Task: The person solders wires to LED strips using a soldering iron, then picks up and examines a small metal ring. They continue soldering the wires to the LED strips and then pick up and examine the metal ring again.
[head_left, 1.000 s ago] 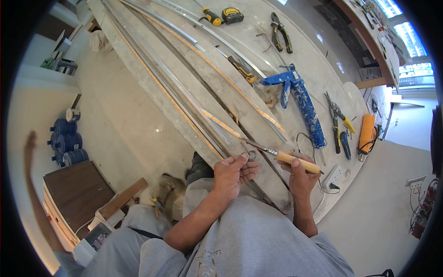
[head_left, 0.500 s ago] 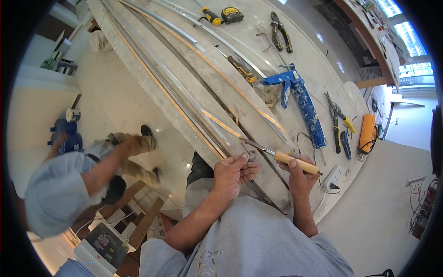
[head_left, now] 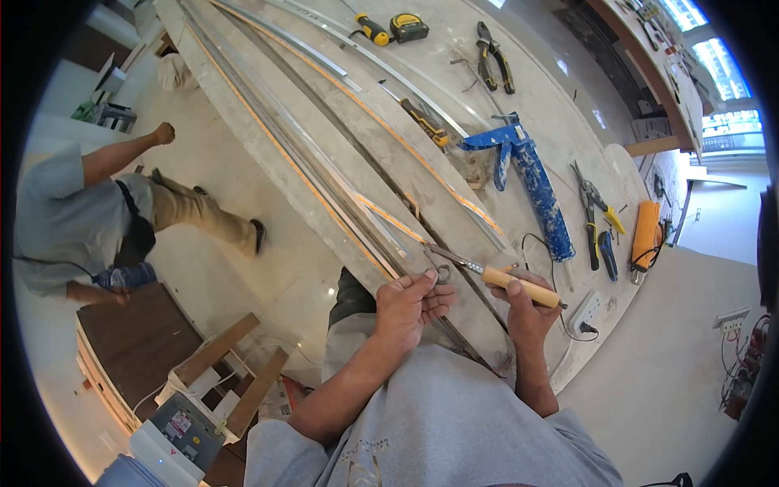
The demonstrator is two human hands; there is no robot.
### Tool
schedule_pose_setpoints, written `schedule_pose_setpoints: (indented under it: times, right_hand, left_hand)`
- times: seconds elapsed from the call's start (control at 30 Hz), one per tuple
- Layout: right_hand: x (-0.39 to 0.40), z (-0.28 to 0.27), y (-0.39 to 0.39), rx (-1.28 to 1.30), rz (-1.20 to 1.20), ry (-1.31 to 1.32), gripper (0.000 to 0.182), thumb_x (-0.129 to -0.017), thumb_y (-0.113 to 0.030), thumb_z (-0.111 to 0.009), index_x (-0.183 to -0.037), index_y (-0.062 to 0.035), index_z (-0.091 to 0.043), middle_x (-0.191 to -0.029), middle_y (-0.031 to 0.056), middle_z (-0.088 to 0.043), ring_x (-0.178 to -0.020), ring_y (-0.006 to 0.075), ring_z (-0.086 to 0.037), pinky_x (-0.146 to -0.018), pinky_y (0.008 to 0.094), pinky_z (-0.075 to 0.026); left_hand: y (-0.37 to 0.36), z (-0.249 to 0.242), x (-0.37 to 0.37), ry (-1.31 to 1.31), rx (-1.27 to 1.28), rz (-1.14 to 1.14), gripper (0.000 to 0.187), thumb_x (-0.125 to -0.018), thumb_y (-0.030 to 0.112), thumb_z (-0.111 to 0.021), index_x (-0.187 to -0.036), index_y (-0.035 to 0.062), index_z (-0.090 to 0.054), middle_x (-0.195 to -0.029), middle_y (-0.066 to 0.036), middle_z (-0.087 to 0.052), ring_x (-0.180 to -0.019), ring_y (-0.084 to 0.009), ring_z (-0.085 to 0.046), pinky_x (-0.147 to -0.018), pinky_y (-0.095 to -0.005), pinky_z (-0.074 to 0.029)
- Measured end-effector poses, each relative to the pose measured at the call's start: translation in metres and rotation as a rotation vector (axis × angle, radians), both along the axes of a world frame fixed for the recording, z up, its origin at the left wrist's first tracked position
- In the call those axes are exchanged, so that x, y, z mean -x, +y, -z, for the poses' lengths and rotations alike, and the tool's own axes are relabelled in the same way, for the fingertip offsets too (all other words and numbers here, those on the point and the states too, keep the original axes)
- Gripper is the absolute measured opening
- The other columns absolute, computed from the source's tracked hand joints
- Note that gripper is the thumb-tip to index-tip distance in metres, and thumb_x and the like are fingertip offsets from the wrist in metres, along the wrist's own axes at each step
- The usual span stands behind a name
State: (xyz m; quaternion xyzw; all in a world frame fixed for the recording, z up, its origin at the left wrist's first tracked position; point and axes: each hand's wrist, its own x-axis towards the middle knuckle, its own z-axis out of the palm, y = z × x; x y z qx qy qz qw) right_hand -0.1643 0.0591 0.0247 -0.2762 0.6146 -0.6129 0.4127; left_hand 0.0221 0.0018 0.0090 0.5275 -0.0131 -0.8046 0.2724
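My right hand point(head_left: 529, 307) is closed round the wooden handle of a soldering iron point(head_left: 519, 286). The iron's metal tip points left, at the end of an orange-lit LED strip point(head_left: 389, 217). In my left hand point(head_left: 412, 307), thumb and fingers pinch a thin grey coil of wire point(head_left: 442, 274), just below the iron's tip. Metal channels point(head_left: 302, 174) with orange-edged strips run from the upper left of the worktable point(head_left: 357, 154) down to my hands.
A blue caulking gun point(head_left: 542, 195), pliers point(head_left: 493, 58), snips point(head_left: 591, 211), screwdrivers and a tape measure point(head_left: 408, 27) lie on the table. A power strip point(head_left: 586, 312) sits at right. On the left, a co-worker point(head_left: 73, 211) holds a blue power tool point(head_left: 126, 277).
The co-worker on the left has straightened and shifted, one arm now stretched out and the blue tool in the other hand. My hands and the iron show hardly any movement.
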Motion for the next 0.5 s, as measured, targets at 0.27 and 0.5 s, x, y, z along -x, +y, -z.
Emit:
schedule_pose_setpoints:
  times: [0.27,0.5]
  right_hand:
    - [0.0021,0.0036,0.0026,0.037,-0.005,0.014,0.024,-0.087,-0.007,-0.072,-0.102,0.0100,-0.064,-0.094,0.0178,-0.067,-0.079,0.0256,-0.071,-0.071,0.0353,-0.062]
    - [0.0031,0.0043,0.0031,0.027,-0.021,0.029,0.023,-0.088,-0.007,-0.072,-0.102,0.0090,-0.064,-0.093,0.0175,-0.067,-0.078,0.0243,-0.070,-0.070,0.0340,-0.061]
  left_hand:
    - [-0.0006,-0.0011,-0.0002,-0.002,0.004,0.000,0.024,-0.094,0.022,-0.066,-0.103,-0.0005,-0.063,-0.090,-0.015,-0.071,-0.077,-0.0218,-0.072,-0.064,-0.0302,-0.059]
    - [-0.0004,-0.0006,0.0000,0.002,0.000,0.001,0.023,-0.094,0.022,-0.065,-0.102,0.0004,-0.064,-0.091,-0.015,-0.071,-0.077,-0.0216,-0.072,-0.064,-0.0301,-0.059]
